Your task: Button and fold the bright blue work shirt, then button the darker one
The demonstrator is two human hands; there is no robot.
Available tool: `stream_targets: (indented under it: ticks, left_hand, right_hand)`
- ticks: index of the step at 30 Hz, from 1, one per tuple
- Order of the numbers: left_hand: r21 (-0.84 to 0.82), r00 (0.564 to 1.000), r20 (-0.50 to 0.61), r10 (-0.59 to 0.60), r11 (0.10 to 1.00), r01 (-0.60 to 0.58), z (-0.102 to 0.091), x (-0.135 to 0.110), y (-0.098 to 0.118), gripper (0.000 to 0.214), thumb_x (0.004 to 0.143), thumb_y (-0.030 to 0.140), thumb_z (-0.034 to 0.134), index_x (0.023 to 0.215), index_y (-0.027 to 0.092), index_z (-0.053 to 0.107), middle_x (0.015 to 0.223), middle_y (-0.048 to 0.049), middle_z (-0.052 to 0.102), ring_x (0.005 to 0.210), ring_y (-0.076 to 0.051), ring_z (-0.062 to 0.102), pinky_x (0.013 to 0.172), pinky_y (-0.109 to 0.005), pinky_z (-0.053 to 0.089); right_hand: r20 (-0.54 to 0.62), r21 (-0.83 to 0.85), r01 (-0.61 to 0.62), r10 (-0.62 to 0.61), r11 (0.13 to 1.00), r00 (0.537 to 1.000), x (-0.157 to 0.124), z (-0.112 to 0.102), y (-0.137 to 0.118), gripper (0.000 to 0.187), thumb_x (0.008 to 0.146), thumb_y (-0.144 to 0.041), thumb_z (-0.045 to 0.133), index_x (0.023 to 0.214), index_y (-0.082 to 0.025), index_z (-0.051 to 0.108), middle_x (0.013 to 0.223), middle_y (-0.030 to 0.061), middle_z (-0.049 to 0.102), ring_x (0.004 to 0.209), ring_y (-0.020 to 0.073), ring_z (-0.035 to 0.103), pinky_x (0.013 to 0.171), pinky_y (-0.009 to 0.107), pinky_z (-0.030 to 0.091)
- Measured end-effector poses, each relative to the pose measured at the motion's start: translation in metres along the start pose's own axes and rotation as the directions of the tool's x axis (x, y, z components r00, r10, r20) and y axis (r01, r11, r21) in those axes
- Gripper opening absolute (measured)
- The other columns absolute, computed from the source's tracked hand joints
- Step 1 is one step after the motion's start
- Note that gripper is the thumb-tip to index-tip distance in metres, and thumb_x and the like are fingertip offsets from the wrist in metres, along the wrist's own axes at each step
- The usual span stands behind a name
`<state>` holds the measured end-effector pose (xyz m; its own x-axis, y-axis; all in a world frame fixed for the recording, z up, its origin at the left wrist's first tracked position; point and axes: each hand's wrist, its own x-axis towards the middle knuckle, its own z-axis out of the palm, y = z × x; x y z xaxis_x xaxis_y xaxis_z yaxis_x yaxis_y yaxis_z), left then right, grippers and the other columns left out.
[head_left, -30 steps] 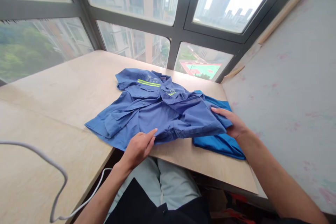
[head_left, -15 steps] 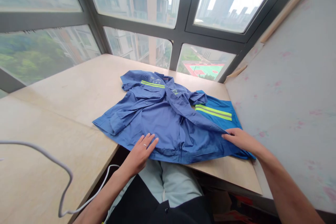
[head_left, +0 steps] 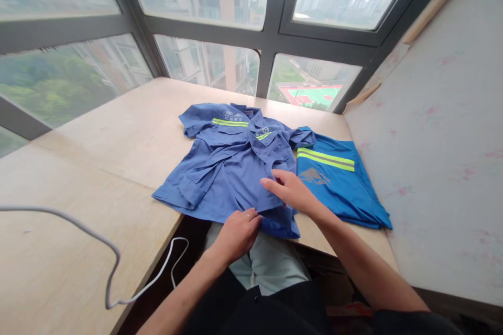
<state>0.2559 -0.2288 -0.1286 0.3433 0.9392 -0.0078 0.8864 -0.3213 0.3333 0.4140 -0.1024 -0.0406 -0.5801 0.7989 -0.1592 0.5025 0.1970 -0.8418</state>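
A blue short-sleeved work shirt (head_left: 220,178) with yellow-green reflective strips lies front up, its collar toward the window and its hem over the near table edge. Its right-hand front part is turned inward toward the middle. My left hand (head_left: 239,233) is closed at the hem, fingers bent round the cloth near the centre. My right hand (head_left: 288,188) rests over the turned-in part, fingers stretched and apart; their undersides are hidden. Beside the shirt's right sleeve lies a brighter blue garment (head_left: 334,183) with a reflective strip and a grey print.
The pale wooden tabletop (head_left: 98,141) runs to the grey window frame (head_left: 204,36). A white cable (head_left: 113,267) loops over its left edge. A flowered wall (head_left: 440,167) bounds the right side. My lap (head_left: 267,264) is under the shirt's hem.
My right hand has moved left from the shirt's far right corner, bringing that side inward and uncovering more of the brighter garment. My left hand has shifted right and closed at the hem.
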Motion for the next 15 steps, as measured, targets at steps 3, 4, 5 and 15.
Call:
stream_targets:
  ticks: [3, 4, 5, 15]
  left_hand:
    - [-0.176, 0.981, 0.191, -0.041, 0.982, 0.075, -0.019, -0.01, 0.005, 0.03, 0.089, 0.038, 0.061, 0.111, 0.018, 0.068, 0.116, -0.0112, 0.069, 0.112, -0.029, 0.064, 0.097, -0.044, 0.055]
    - [-0.25, 0.972, 0.232, -0.042, 0.963, 0.101, -0.028, -0.017, 0.003, 0.039, 0.087, 0.043, 0.063, 0.119, 0.019, 0.066, 0.124, -0.0118, 0.066, 0.117, -0.03, 0.062, 0.101, -0.044, 0.053]
    - [-0.328, 0.966, 0.255, -0.047, 0.935, 0.132, -0.037, -0.026, 0.0, 0.048, 0.086, 0.046, 0.065, 0.127, 0.021, 0.062, 0.133, -0.0115, 0.063, 0.123, -0.029, 0.06, 0.105, -0.043, 0.051]
    - [-0.699, 0.464, -0.335, -0.82, 0.547, 0.461, -0.055, -0.045, -0.086, 0.051, 0.082, 0.041, 0.065, 0.128, 0.018, 0.061, 0.133, -0.0135, 0.062, 0.127, -0.028, 0.058, 0.112, -0.045, 0.048]
  right_hand:
    - [0.299, -0.274, 0.097, -0.011, 0.957, 0.954, 0.018, 0.037, 0.005, 0.051, 0.077, -0.065, 0.065, 0.072, -0.014, 0.058, 0.062, -0.0001, 0.056, 0.056, 0.0075, 0.045, 0.053, 0.02, 0.029]
    - [0.348, -0.288, 0.081, 0.025, 0.954, 0.937, 0.022, 0.042, 0.008, 0.049, 0.08, -0.064, 0.063, 0.078, -0.015, 0.064, 0.065, 0.0009, 0.06, 0.058, 0.0081, 0.048, 0.055, 0.02, 0.03]
    - [0.366, -0.29, 0.059, 0.054, 0.955, 0.929, 0.025, 0.044, 0.012, 0.048, 0.083, -0.062, 0.061, 0.084, -0.015, 0.067, 0.069, 0.0018, 0.063, 0.059, 0.0088, 0.052, 0.056, 0.02, 0.032]
    - [0.158, -0.509, 0.343, -0.307, 0.789, 0.939, 0.015, 0.052, 0.057, 0.063, 0.087, -0.046, 0.064, 0.139, -0.012, 0.053, 0.143, 0.0184, 0.051, 0.133, 0.03, 0.048, 0.112, 0.044, 0.041]
